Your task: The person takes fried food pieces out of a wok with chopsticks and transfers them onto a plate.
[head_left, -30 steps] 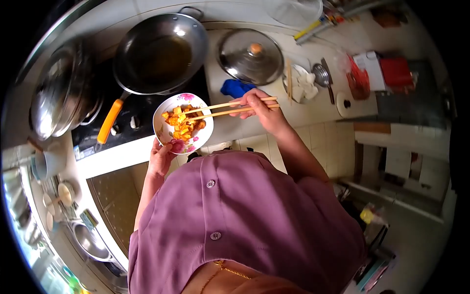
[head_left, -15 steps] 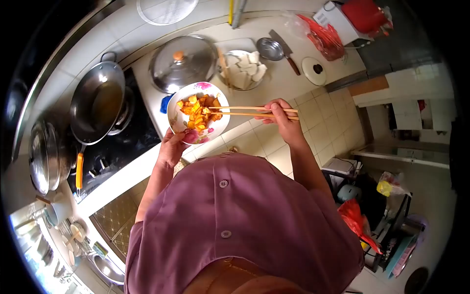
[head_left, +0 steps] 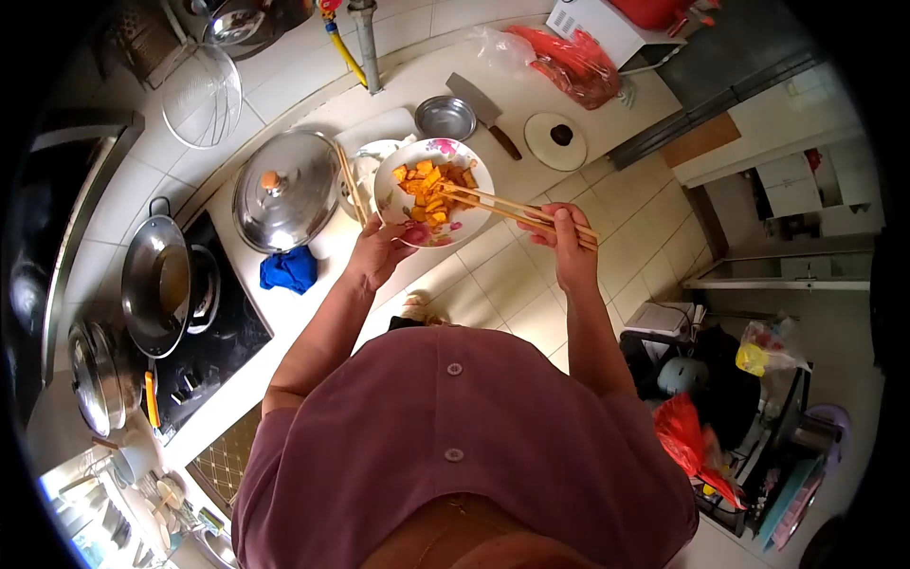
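Observation:
My left hand (head_left: pixel 379 252) grips the lower left rim of a white bowl with pink flowers (head_left: pixel 464 220). Orange-brown cubes of food (head_left: pixel 428 190) lie inside it. A pair of wooden chopsticks (head_left: pixel 512 209) is held in my right hand (head_left: pixel 569 242), their tips touching the food. Just behind the bowl, partly covered by it, a plate of white pieces (head_left: pixel 360 171) stands on the counter, with another pair of chopsticks (head_left: pixel 351 182) on its left side.
A glass lid (head_left: pixel 284 194) and blue cloth (head_left: pixel 289 270) lie left of the bowl. The wok (head_left: pixel 156 284) stands on the stove (head_left: pixel 223 332). Behind are a metal bowl (head_left: pixel 445 119), a cleaver (head_left: pixel 479 104), a white lid (head_left: pixel 555 142) and a red bag (head_left: pixel 578 71).
The view has swung right along the counter, so wok and stove now appear farther left. Both hands, still holding bowl and chopsticks, have moved from beside the stove to in front of the white plate.

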A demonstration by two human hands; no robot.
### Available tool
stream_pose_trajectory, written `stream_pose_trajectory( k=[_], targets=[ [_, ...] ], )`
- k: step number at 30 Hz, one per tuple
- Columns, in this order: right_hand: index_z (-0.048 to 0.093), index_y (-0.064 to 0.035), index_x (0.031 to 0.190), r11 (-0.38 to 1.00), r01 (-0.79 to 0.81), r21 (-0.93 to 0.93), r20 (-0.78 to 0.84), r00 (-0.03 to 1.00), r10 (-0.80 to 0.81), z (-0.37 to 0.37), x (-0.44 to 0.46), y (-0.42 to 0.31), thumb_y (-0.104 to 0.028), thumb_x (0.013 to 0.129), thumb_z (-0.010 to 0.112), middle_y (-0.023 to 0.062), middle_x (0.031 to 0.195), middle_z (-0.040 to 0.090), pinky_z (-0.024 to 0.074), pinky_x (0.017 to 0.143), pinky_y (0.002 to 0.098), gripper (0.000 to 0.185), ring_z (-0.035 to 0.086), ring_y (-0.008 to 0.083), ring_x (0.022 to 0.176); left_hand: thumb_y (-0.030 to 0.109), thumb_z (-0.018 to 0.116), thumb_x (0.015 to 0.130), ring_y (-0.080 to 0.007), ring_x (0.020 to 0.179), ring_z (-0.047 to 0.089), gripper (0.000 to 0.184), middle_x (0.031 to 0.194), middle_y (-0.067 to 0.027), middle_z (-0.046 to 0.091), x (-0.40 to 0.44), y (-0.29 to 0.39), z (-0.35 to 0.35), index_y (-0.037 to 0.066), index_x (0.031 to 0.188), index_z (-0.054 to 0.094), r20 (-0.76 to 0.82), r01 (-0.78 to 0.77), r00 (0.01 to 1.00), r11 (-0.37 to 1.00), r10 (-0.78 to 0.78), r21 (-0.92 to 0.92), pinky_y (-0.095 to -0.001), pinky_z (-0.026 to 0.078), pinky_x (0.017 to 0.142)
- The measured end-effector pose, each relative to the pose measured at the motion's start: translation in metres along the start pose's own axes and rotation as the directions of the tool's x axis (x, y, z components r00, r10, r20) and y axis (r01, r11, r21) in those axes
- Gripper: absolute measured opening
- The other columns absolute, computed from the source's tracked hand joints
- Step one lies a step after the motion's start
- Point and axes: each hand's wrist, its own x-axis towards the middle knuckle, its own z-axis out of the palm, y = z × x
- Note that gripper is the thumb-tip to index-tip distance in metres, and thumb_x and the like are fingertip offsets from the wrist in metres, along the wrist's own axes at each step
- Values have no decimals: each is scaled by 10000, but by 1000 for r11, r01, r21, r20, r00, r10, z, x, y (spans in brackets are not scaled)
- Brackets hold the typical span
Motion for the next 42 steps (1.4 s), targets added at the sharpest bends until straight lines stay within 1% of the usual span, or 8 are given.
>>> stream_pose_trajectory(
  k=[7, 11, 16, 18, 20, 22, 25, 42],
  targets=[
    [538, 11, 1031, 996, 59, 72, -308, 951, -34, -24, 54, 14, -287, 961, 484, 103, 888, 628, 512, 672, 264, 310, 668, 199, 789, -18, 476, 871, -247, 850, 638, 381, 1000, -170, 609, 98, 9, 38, 53, 1223, 349, -26, 28, 999, 999, -27, 43, -351, 522, 740],
    [529, 4, 1024, 994, 92, 53, -345, 936, -68, -50, 77, 17, -293, 954, 499, 98, 866, 621, 509, 674, 272, 306, 653, 186, 726, -12, 502, 861, -229, 812, 639, 356, 950, -148, 619, 144, 6, 62, 64, 1188, 385, -16, 35, 999, 998, -34, 49, -344, 523, 715],
    [532, -34, 961, 995, 82, 57, -407, 912, -52, -91, 131, 22, -313, 958, 484, 82, 844, 613, 511, 693, 270, 284, 637, 178, 753, 5, 496, 867, -233, 905, 627, 317, 1075, -127, 590, 208, -5, 98, 59, 1176, 455, -66, 21, 998, 999, -18, 50, -343, 533, 752],
    [535, -37, 953, 993, 66, 94, -384, 923, -25, -114, 161, 28, -315, 959, 482, 84, 833, 616, 513, 693, 274, 283, 638, 183, 756, -32, 526, 828, -230, 777, 650, 393, 951, -138, 623, 246, -14, 106, 38, 1192, 397, -51, -35, 998, 999, 36, 38, -356, 528, 708],
    [539, -41, 946, 991, 38, 131, -357, 934, 11, -143, 194, 35, -318, 959, 481, 85, 823, 618, 516, 693, 278, 283, 639, 187, 759, -42, 544, 813, -252, 811, 657, 414, 968, -151, 613, 282, -26, 116, 20, 1191, 389, -115, -41, 992, 999, 43, 14, -375, 547, 705],
    [552, -43, 917, 900, -13, 436, -232, 965, 126, -172, 230, 47, -324, 957, 492, 92, 822, 623, 519, 693, 280, 290, 638, 192, 761, -65, 540, 803, -287, 845, 658, 433, 1034, -177, 588, 318, -38, 127, 7, 1195, 372, -242, -70, 969, 997, 59, -37, -392, 567, 709],
    [549, -42, 913, 858, -126, 498, -205, 944, 258, -213, 283, 64, -365, 944, 503, 91, 827, 610, 507, 716, 290, 328, 625, 191, 757, -73, 524, 811, -318, 859, 654, 458, 1105, -192, 550, 375, -62, 130, 11, 1224, 347, -279, -94, 959, 989, 59, -112, -405, 582, 712],
    [536, -56, 895, 661, -536, 526, 85, 806, 586, -245, 457, 193, -506, 939, 418, 111, 794, 592, 504, 655, 337, 467, 610, 236, 745, 7, 535, 849, -260, 792, 659, 399, 1034, -154, 584, 482, -102, 168, 47, 1218, 388, -595, -231, 799, 958, 89, -168, -393, 584, 669]
  ],
)
